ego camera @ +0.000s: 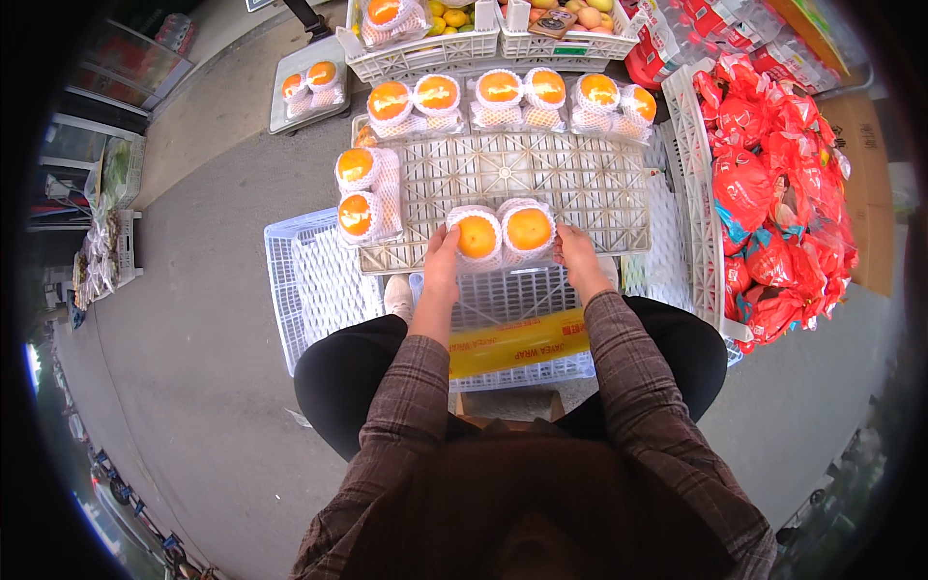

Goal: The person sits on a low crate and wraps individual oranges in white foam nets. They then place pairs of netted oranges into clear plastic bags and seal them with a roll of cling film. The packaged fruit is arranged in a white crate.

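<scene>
Between my two hands is a pack of orange fruits in white foam net sleeves, at the near edge of an upturned plastic crate. My left hand grips its left side, my right hand its right side. Whether film covers this pack I cannot tell. Film-wrapped packs of the same fruit line the crate's far edge, among them one at the back left, one in the middle and one at the right. Another wrapped pack lies along the left edge.
A yellow roll of wrap lies over a pale plastic basket before my lap. A scale platform at the back left bears another pack. Fruit crates stand behind; a white crate of red-wrapped bundles stands right.
</scene>
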The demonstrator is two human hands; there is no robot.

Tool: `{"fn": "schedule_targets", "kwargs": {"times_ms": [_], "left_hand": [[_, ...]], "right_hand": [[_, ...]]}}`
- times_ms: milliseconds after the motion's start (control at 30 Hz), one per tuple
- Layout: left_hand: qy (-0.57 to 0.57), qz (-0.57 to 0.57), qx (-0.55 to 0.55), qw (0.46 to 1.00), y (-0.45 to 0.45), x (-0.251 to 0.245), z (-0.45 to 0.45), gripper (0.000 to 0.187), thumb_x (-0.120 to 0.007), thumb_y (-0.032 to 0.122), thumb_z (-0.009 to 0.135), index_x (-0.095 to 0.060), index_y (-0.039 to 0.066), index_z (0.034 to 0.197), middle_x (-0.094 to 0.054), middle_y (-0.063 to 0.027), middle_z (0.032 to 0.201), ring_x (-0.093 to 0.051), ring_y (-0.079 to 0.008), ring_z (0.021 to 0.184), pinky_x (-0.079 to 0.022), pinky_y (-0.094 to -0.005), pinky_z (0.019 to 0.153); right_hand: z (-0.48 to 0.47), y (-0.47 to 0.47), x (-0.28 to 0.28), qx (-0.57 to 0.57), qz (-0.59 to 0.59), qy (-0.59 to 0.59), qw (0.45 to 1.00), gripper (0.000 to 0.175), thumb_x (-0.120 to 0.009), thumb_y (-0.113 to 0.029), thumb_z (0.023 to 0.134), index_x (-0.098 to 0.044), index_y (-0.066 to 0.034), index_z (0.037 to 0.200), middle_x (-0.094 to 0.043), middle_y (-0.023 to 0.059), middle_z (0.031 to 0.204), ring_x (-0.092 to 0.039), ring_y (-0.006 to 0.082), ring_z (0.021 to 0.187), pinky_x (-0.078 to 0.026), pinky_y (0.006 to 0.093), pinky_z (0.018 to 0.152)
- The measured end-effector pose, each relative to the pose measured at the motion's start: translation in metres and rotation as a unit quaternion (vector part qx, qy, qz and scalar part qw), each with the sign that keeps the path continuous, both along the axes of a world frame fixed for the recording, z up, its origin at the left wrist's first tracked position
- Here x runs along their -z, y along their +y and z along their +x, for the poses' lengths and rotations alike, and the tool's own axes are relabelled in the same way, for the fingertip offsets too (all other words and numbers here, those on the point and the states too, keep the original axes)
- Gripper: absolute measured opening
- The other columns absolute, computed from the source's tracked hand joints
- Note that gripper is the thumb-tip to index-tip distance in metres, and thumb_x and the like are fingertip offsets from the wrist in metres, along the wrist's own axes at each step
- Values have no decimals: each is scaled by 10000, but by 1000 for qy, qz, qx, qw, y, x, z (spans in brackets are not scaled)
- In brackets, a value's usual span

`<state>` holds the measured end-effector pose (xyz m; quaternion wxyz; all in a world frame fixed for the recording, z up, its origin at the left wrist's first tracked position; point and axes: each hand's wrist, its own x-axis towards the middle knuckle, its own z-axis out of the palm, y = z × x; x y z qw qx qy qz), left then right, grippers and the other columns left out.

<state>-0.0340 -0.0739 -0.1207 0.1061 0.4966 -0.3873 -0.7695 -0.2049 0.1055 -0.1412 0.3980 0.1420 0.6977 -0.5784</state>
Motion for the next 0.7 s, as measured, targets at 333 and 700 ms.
{"fn": "schedule_targets", "kwargs": {"times_ms": [333,700], "left_hand": [[-19,11,9,1000,14,-8,-24,786,-603,491,915,-317,116,1544,-338,-131,1570,-278,-316,1452,-154,-543,1164],[-362,-140,-45,920,15,30,71,630,-580,492,911,-520,94,1395,-486,-201,1436,-449,-352,1329,-382,-439,1075]], "right_hand": [[-17,13,-8,29,12,25,999,356,-526,-332,1011,-631,3,1068,-546,3,778,-439,101,608,-355,289,552],[10,123,49,-180,323,265,890,392,-509,-318,937,-689,24,1008,-667,294,1026,-605,481,1031,-469,526,892]]}}
